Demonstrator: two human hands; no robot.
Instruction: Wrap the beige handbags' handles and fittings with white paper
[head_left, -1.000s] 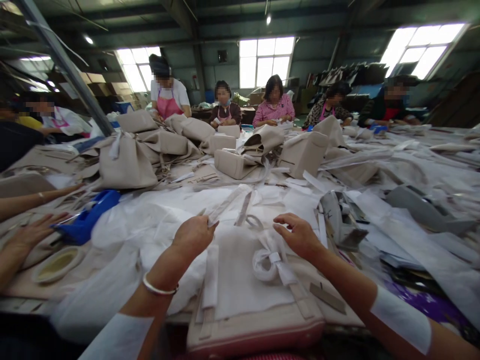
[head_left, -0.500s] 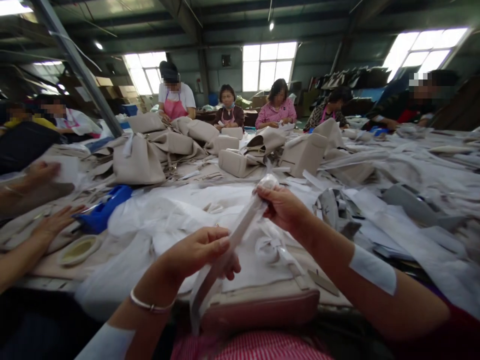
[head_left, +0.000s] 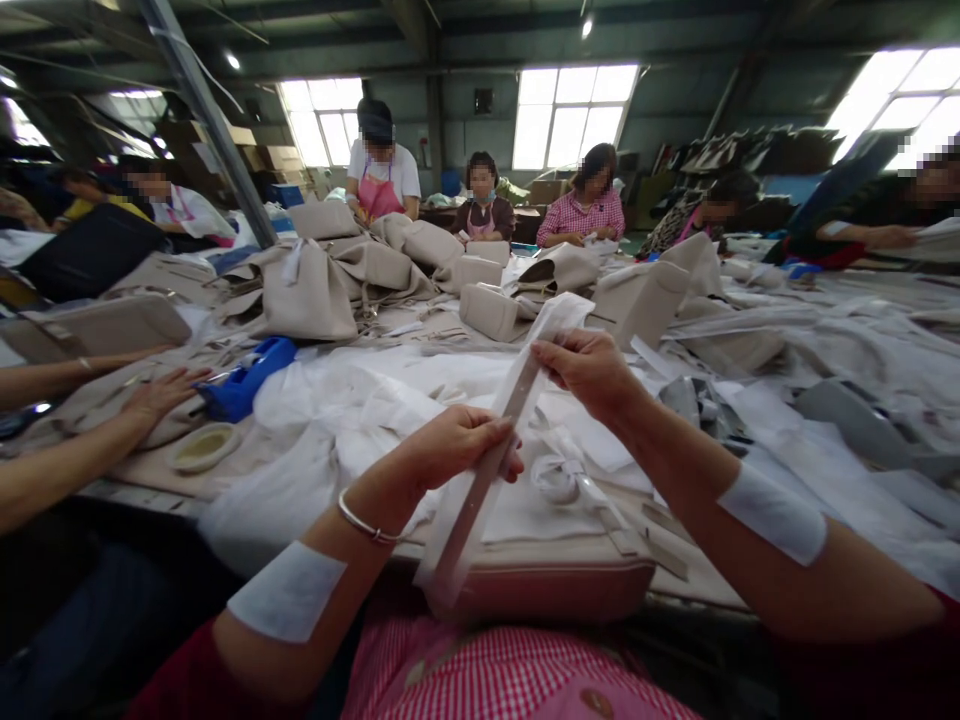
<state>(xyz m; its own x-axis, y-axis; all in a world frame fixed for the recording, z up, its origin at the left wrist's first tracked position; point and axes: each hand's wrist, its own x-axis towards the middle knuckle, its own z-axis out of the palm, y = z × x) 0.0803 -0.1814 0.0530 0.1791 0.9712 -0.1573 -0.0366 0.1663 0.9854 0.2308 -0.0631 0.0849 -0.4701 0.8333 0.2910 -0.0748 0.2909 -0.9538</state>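
Strap (head_left: 481, 490): dead center, slanting upper right to lower left in a see-through wrap (head_left: 559, 312)
Left hand (head_left: 461, 445): pinching it partway down
Right hand (head_left: 589, 368): gripping the top end; two grips probably stop it flopping
Bag (head_left: 555, 588): bottom center, probably kept close for easy reach
Counter (head_left: 139, 497): buried in bags (head_left: 315, 295) and white sheets (head_left: 330, 410)
Room: kinda dim, bright windows (head_left: 536, 95) up top

My view is dim, with the roof (head_left: 495, 50) sunk in shadow. I get strong backlight from the far wall, where the middle window (head_left: 576, 118) burns to flat white and a ceiling lamp (head_left: 586, 29) adds a pinpoint. The plastic-sleeved strap (head_left: 487, 470) carries a faint sheen. Toward the edges, I see stretching and softness; under the table edge (head_left: 142, 497), near-black.
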